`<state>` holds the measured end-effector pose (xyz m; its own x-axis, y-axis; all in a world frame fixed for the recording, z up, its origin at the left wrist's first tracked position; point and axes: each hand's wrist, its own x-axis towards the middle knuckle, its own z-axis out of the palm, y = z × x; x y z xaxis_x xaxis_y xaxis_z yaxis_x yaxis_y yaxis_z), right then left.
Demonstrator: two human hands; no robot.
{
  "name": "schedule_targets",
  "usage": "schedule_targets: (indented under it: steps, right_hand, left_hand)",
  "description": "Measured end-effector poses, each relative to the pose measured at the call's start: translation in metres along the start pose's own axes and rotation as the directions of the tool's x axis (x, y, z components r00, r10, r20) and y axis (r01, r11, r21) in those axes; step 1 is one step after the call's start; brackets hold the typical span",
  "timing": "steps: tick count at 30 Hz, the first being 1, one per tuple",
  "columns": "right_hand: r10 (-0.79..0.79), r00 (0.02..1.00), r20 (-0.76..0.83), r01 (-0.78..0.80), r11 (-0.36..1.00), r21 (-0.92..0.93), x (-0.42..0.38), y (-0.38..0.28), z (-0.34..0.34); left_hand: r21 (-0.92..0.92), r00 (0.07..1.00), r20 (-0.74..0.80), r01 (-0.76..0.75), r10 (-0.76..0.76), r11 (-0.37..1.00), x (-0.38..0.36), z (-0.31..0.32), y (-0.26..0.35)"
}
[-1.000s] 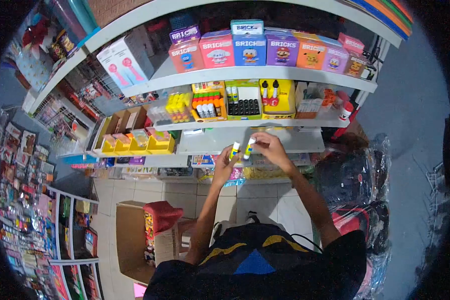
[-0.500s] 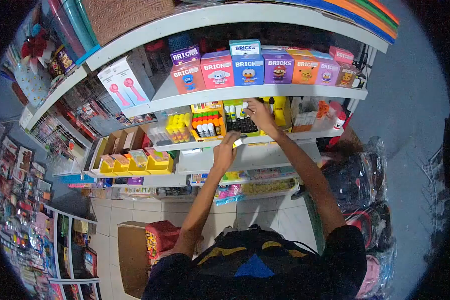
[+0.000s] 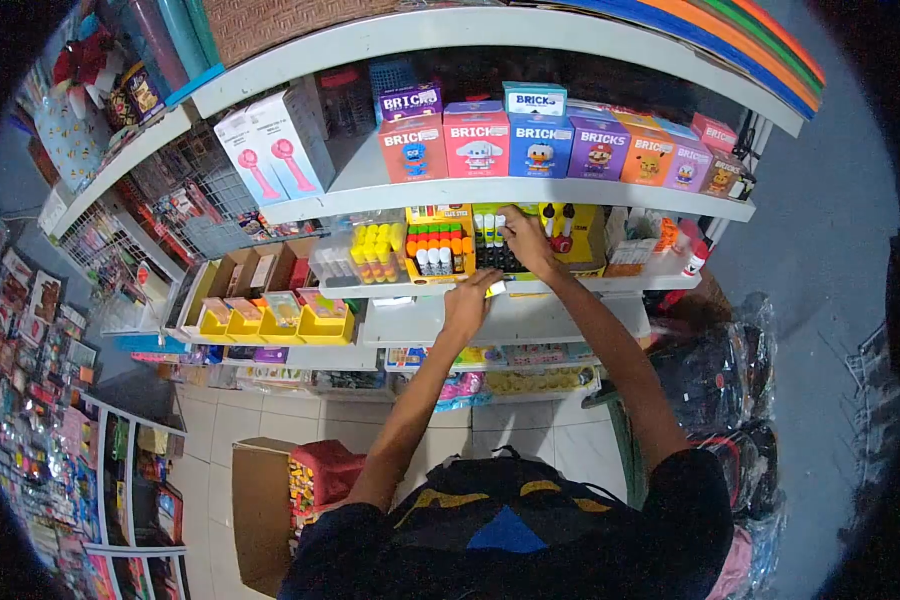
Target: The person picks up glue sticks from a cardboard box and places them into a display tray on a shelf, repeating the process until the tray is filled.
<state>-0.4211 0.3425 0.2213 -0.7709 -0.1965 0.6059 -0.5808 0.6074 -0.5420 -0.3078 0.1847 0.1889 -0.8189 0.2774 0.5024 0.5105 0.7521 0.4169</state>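
Note:
A display box stands on the middle shelf, with white-capped glue sticks in its back part and rows of black slots in front. My right hand reaches into it from the right, fingers closed around a white-capped stick among the others. At the box's front edge is my left hand, fingers curled round a small white and yellow glue stick, partly hidden by the hand. To the left sits an orange box of glue sticks with orange, green and white caps.
Several BRICKS boxes line the shelf above. Yellow-capped bottles stand left of the orange box, and yellow trays lie further left. Below is a lower shelf. A cardboard box rests on the floor.
The view has shifted slightly, so the shelf appears further right. My right hand stays at the white-capped glue sticks, and my left hand still holds its stick near the box front.

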Motion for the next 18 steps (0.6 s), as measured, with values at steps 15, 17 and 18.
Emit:
schedule_targets:
  steps: [15,17,18]
  right_hand:
    - [-0.005,1.0,-0.009,0.004,0.995,-0.104,0.003,0.002,0.004]
    - [0.016,1.0,-0.012,-0.016,1.0,-0.023,0.002,0.0,0.002]
    - [0.025,1.0,-0.013,-0.025,1.0,0.018,0.002,-0.001,0.003]
  left_hand:
    - [-0.039,1.0,0.025,-0.005,0.006,0.999,-0.002,0.004,-0.003]
    - [-0.055,1.0,0.015,0.006,-0.006,0.998,-0.004,0.006,-0.003]
    - [-0.061,1.0,0.009,0.012,-0.011,0.998,-0.004,0.004,-0.001]
